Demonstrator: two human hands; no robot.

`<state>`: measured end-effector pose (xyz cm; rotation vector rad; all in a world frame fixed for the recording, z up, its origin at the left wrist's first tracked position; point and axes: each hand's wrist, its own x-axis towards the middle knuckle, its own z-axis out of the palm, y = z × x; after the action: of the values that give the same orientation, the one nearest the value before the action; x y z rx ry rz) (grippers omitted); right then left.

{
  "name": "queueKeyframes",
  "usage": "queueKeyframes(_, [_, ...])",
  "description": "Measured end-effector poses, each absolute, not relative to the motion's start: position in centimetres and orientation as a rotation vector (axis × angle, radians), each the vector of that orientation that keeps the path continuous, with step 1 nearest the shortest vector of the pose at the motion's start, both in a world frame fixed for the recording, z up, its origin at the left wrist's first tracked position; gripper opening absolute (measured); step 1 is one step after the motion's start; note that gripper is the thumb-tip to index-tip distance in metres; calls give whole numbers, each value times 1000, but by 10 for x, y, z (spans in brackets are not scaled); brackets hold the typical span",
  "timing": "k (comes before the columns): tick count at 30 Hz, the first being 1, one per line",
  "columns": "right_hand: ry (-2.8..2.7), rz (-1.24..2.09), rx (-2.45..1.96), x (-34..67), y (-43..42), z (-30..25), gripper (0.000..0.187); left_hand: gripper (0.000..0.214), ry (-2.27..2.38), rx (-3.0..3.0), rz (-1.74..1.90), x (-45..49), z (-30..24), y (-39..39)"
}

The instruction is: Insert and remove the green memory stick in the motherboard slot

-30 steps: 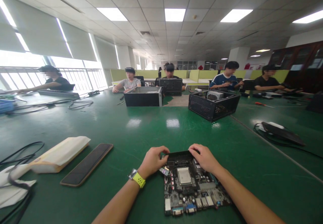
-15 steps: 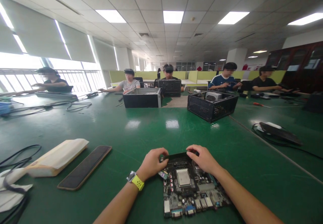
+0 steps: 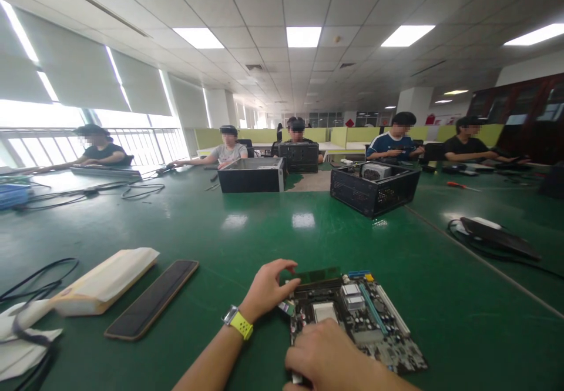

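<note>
On the green table (image 3: 247,232), half-open left hand (image 3: 268,288), gripping nothing, flanks motherboard's (image 3: 374,333) far-left corner, perhaps bracing it; right hand (image 3: 328,353) curls over near edge, hold hidden.

Ceiling panels (image 3: 304,37) are glowing white, and daylight is washing out the windows (image 3: 33,110) on the left. The glossy worktop (image 3: 185,229) is mirroring bright patches. Wide-angle distortion is stretching the edges; distant details are looking soft.
</note>
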<state>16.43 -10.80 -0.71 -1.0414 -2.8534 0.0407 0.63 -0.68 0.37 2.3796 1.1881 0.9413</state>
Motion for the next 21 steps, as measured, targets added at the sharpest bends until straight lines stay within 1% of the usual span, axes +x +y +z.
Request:
queueKeyframes(2, [-2820,59,-1097,169,-106,-4,32,25,1230,2356,996,5,5,-6])
queueKeyframes(4, [-2710,69,-1256,181,-100,5,29,23,1270,2325,1034,4,6,-5])
queueKeyframes(9, [-2254,-11,-1952,243,-59,21,22,24,1283,2299,1008,4,6,-5])
queueKeyframes(12, [-1938,-32,-2293,283,-33,20,23,23,1247,2302,980,6,5,-7])
queueKeyframes(16, [-1801,-64,-2398,309,-21,18,27,24,1217,2309,949,8,4,-8])
queueKeyframes(19, [-1823,-72,-2379,304,-26,18,25,24,1209,2323,932,8,4,-9])
queueKeyframes(21, [-1902,-41,-2293,293,-34,18,23,22,1216,2333,935,9,4,-9])
